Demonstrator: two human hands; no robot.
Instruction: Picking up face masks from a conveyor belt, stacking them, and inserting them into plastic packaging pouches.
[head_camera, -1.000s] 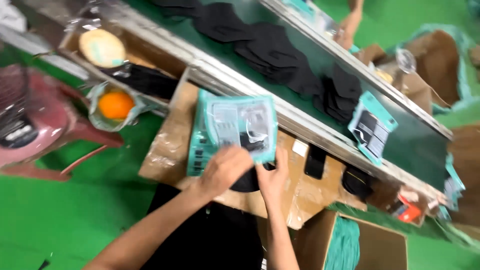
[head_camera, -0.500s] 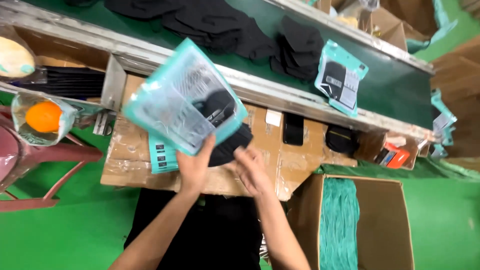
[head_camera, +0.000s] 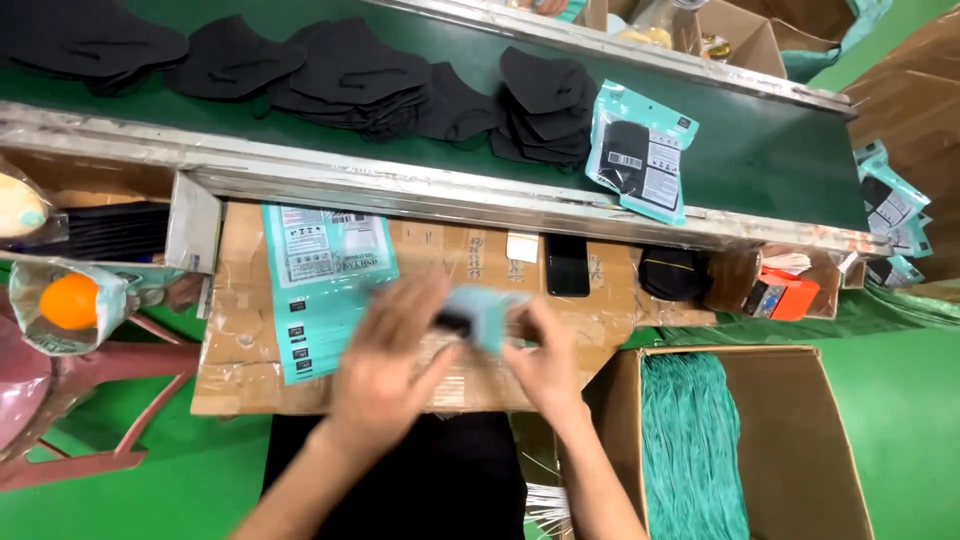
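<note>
Teal plastic pouch (head_camera: 482, 316) with something black inside sits pinched between both hands, right over the taped-up brown cardboard work surface (head_camera: 240, 340). Left hand (head_camera: 390, 365) has its fingers curled onto the pouch's left end, right hand (head_camera: 545, 355) is closed on the right end. Both are pretty motion-blurred, so I can't tell exactly how the fingers sit.

Just left of the hands there's a stack of flat teal printed bags (head_camera: 325, 285) lying on the cardboard. Beyond that runs the green conveyor belt (head_camera: 770, 150) with a metal rail along its near edge, carrying piles of black fabric masks (head_camera: 350, 75) and one filled teal packet (head_camera: 640, 160). A black phone (head_camera: 567, 264) lies on the cardboard under the rail. To the lower right is an open cardboard box of teal cords (head_camera: 695, 440), and far left a clear bag with an orange ball-shaped thing (head_camera: 70, 302).
</note>
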